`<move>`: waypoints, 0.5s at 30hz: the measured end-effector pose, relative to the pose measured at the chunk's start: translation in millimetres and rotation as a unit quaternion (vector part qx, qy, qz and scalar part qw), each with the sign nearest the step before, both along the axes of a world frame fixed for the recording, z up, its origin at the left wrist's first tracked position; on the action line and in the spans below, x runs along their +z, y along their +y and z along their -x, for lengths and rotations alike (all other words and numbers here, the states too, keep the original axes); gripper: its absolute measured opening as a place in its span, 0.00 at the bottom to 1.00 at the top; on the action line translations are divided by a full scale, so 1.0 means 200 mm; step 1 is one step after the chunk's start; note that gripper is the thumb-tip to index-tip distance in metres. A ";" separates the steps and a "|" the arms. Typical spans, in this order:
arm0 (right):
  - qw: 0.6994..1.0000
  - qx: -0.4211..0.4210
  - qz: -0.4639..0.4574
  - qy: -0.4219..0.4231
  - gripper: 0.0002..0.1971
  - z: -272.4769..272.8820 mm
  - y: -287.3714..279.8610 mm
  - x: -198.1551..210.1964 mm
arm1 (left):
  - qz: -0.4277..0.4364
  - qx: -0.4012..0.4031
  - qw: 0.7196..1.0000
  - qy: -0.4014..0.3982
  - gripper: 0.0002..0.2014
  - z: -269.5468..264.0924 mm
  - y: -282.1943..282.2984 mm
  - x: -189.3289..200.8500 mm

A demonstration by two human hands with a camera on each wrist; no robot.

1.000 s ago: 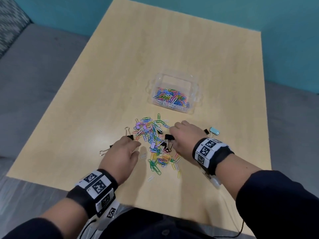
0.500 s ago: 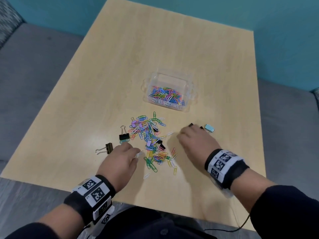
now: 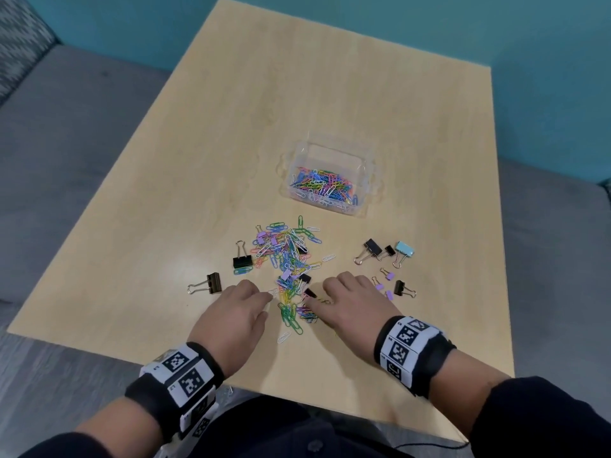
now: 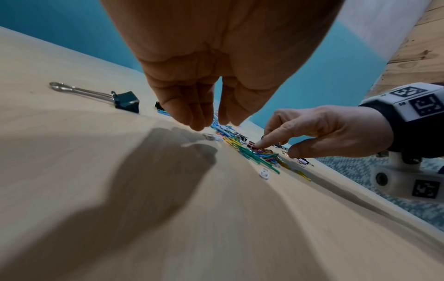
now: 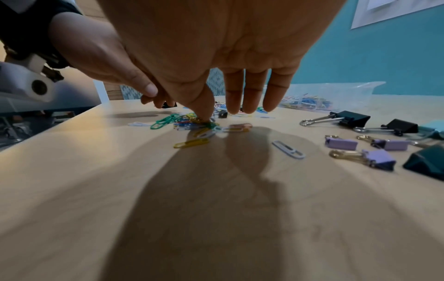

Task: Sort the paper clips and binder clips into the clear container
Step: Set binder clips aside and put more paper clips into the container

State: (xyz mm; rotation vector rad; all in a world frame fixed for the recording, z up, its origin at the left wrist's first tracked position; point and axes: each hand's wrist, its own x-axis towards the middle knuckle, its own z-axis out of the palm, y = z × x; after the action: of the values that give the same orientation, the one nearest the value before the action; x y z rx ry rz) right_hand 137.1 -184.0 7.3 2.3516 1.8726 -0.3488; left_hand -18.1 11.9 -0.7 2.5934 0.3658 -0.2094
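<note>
A clear container [image 3: 366,180] holds several coloured paper clips. In front of it lies a loose pile of paper clips [image 3: 289,259] with small binder clips mixed in. My left hand [image 3: 264,297] hangs at the pile's left edge, fingers and thumb pointing down close together [image 4: 213,123] just above a white clip [image 4: 211,137], with nothing held. My right hand [image 3: 317,292] is at the pile's near right edge. Its index fingertip [image 5: 204,116] presses on the clips beside a small black binder clip [image 3: 309,293], and the other fingers are straight.
Two black binder clips [image 3: 243,257] [image 3: 208,284] lie left of the pile. On the right is a group of black [image 3: 372,248], light blue [image 3: 405,250] and small purple binder clips [image 3: 387,276]. The table's near edge [image 3: 297,401] is close behind my wrists.
My right hand went right to the group of binder clips, then came back left to the pile's near edge. My left hand stayed at the pile's left side.
</note>
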 end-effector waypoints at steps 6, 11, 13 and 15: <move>0.998 -0.046 -0.032 0.010 0.27 0.03 -0.01 -0.02 | -0.083 -0.078 0.993 -0.010 0.16 -0.04 -0.06 0.03; 0.998 -0.060 -0.024 0.016 0.30 0.03 0.00 -0.04 | -0.144 -0.154 0.977 0.018 0.28 -0.10 -0.13 0.01; 0.995 -0.093 -0.028 0.031 0.29 0.04 0.00 -0.03 | -0.157 -0.156 0.974 0.042 0.32 -0.11 -0.15 0.00; 0.988 -0.140 -0.027 0.059 0.27 0.03 0.00 -0.02 | -0.167 -0.150 0.972 0.061 0.34 -0.13 -0.16 -0.01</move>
State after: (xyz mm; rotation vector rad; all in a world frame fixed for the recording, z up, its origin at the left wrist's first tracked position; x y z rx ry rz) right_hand 131.1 -184.3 2.8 2.6918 1.6126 -0.4802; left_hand 7.6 -20.3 -2.0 2.9721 0.0493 -0.4492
